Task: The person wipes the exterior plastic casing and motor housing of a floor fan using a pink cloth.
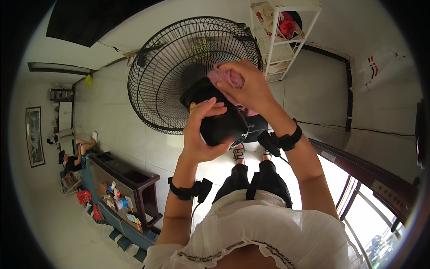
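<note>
A large black pedestal-type fan with a round wire cage stands in front of me, its back turned my way. My left hand grips the black motor housing from the left, with fingers over the top and the thumb at the rear end. In my right hand is a bunched pink cloth, held against the back of the cage beside the housing. Part of the cloth hangs below the hand. The fan's base is mostly hidden under the housing.
At the upper right stands a white shelf rack holding bags and a red item. A dark wooden coffee table with several items and a blue sofa are at left, where a person sits. A cable runs along the right.
</note>
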`<state>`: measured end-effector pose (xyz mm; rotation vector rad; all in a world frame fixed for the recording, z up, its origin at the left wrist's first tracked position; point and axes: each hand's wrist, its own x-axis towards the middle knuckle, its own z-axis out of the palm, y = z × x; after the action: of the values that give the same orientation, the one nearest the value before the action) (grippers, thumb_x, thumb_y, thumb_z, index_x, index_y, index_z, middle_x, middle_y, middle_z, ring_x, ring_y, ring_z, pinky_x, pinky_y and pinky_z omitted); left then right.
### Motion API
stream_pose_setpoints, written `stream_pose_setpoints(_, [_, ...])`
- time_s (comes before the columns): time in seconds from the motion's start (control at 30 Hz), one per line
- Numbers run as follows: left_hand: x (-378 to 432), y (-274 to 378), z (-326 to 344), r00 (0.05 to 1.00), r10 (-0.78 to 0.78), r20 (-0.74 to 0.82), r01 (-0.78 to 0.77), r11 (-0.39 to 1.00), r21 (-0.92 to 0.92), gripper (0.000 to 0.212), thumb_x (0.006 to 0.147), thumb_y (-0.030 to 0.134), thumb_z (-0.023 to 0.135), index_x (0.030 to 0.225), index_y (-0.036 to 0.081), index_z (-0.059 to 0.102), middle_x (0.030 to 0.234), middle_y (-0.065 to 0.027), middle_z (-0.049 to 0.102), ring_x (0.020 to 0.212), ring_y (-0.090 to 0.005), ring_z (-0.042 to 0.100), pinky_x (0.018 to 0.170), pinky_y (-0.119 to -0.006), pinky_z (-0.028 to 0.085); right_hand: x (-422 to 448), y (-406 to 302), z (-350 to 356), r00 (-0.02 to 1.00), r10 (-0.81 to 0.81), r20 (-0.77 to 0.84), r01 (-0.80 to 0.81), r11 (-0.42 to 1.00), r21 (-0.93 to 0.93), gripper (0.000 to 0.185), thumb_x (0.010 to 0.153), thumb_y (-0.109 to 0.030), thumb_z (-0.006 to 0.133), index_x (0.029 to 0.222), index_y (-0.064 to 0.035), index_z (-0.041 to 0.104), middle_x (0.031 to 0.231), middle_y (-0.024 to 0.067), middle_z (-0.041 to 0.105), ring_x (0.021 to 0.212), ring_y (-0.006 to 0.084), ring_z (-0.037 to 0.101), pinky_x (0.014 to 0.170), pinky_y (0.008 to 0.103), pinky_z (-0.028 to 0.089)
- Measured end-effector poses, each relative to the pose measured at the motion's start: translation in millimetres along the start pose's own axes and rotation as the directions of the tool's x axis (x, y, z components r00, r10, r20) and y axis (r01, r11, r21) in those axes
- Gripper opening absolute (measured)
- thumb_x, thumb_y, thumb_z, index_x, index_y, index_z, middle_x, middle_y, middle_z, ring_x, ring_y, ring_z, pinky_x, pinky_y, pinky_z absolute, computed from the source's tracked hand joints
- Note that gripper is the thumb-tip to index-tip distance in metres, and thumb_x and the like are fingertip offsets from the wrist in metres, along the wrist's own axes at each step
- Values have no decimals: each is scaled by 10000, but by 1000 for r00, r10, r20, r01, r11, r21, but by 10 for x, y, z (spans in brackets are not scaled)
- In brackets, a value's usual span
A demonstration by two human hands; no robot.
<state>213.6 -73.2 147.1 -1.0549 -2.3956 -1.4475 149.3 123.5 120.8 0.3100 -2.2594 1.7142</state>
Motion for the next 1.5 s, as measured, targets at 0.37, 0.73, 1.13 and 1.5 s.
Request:
stream_pose_setpoints(0.37, [36, 40, 56, 999, 37, -11, -37, 999, 27, 870, 611, 122, 841, 1389, -5, 474, 1107, -143, 711, 1122, -297, 665, 1075, -453, 417, 827, -190, -463, 879, -337, -337, 251, 928, -274, 335, 773, -231, 818, 1084, -165, 711, 919, 101, 609, 913, 286, 636, 788, 381, 528])
stream_pose_setpoints(0.73, [114, 61, 4, 1000, -7, -20, 8, 999, 47, 775, 584, 131, 860, 1299, 42, 575, 1120, -113, 723, 1106, -280, 672, 1100, -500, 409, 99, 58, 16, 963, -167, -212, 145, 983, -114, 328, 778, -148, 813, 1078, -130, 681, 1038, 100, 662, 1017, 277, 643, 851, 370, 533])
stream_pose_setpoints(1.13, [118, -56, 1, 1000, 1, 1, -1, 999, 46, 798, 604, 130, 821, 1336, 18, 525, 1123, -126, 713, 1153, -292, 655, 1144, -483, 331, 77, 629, 11, 921, -329, -209, 246, 907, -342, 425, 816, -175, 776, 1210, -77, 652, 1191, 95, 653, 1077, 282, 625, 939, 381, 490])
stream_pose_setpoints(1.5, [143, -21, 7, 1000, 31, -3, -30, 997, 67, 727, 593, 142, 860, 1260, 49, 587, 1135, -111, 711, 1101, -275, 670, 1094, -520, 388, 18, 1701, -326, 952, -292, -90, 120, 629, -769, 532, 872, -225, 710, 1366, -80, 572, 1327, 114, 603, 1215, 294, 575, 1039, 439, 444])
